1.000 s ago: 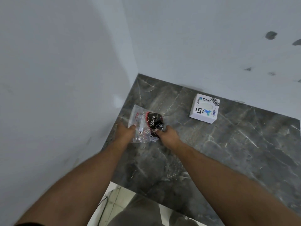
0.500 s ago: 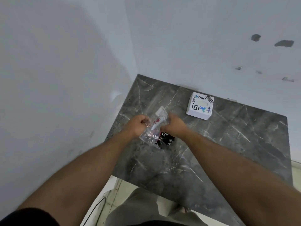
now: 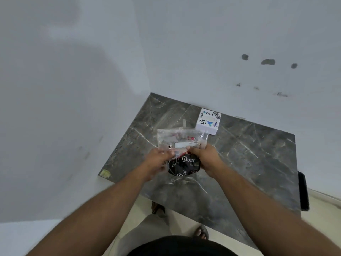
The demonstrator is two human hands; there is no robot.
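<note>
A clear plastic zip pouch (image 3: 181,139) with red print is held up above the dark marble counter (image 3: 249,159). Inside its lower part sits a black item marked "Dove" (image 3: 184,164). My left hand (image 3: 158,159) grips the pouch's left side, thumb on its front. My right hand (image 3: 206,157) grips the right side, thumb pressed near the white label. The pouch's upper edge points away from me, toward the wall.
A white box with stickers reading "Dart" (image 3: 208,121) stands on the counter near the back wall. White walls close the counter's left and far sides. A dark object (image 3: 303,191) hangs off the counter's right edge. Below the front edge are tiled floor and sandalled feet (image 3: 202,231).
Both hands have lifted the pouch off the counter and turned it upright. The Dove item now sits at the pouch's lower end. My view has pulled back from the counter.
</note>
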